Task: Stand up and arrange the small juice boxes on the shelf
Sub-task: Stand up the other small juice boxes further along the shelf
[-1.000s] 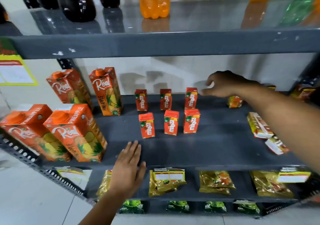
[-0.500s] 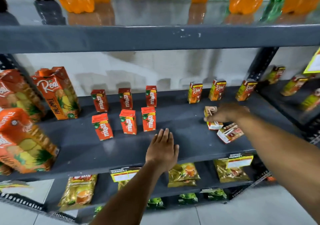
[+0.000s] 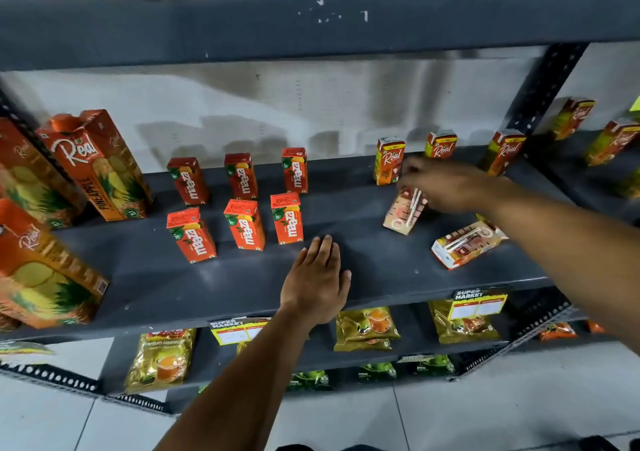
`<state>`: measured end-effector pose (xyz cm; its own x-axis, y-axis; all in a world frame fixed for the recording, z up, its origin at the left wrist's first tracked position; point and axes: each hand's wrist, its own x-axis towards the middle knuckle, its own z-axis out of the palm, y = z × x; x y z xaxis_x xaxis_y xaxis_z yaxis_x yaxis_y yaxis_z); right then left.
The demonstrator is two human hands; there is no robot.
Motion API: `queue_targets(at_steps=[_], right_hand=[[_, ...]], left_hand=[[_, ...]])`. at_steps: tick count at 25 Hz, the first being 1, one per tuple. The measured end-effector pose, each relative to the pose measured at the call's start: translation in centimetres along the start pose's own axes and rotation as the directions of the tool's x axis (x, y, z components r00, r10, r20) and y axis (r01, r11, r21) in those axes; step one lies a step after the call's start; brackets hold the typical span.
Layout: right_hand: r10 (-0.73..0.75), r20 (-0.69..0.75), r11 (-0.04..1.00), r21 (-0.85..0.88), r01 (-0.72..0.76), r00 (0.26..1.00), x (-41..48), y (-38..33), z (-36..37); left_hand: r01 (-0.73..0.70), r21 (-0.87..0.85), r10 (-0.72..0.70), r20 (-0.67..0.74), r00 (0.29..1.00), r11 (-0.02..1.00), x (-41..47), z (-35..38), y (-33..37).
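On the grey shelf several small red Maaza juice boxes stand in two rows at the middle. Three small Real juice boxes stand along the back right. My right hand is shut on another small Real box, holding it tilted with its straw side showing, its lower corner near the shelf. A second small Real box lies flat on its side at the front right. My left hand rests flat and open on the shelf's front, just right of the front Maaza row.
Large Real pineapple cartons fill the shelf's left end. An upper shelf edge runs overhead. Gold pouches and price tags sit on the shelf below. More small boxes stand on the neighbouring rack to the right.
My right hand has lifted one fallen Real box off the shelf surface and tilted it upward. The view shifted right and closer. My left hand stays flat on the shelf front.
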<state>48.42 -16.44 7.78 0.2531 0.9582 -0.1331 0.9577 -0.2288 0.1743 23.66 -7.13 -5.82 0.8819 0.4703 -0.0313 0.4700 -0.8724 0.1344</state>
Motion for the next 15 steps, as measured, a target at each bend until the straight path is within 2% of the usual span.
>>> queue_targets(at_steps=[4,8,15], right_hand=[[-0.154,0.023,0.978,-0.136,0.155,0.988,1.0,-1.6,-0.6],[-0.141,0.081,0.989,0.062,0.136,0.987,-0.3,-1.4,-1.2],[-0.069,0.066,0.983,0.175,0.057,0.995,-0.8,-0.7,-1.7]], left_hand=[[0.003,-0.017,-0.003,0.0,1.0,1.0,0.0,0.1,-0.1],[-0.012,-0.021,0.012,-0.011,1.0,1.0,0.0,0.0,-0.1],[-0.014,-0.008,0.014,-0.016,1.0,1.0,0.0,0.2,-0.2]])
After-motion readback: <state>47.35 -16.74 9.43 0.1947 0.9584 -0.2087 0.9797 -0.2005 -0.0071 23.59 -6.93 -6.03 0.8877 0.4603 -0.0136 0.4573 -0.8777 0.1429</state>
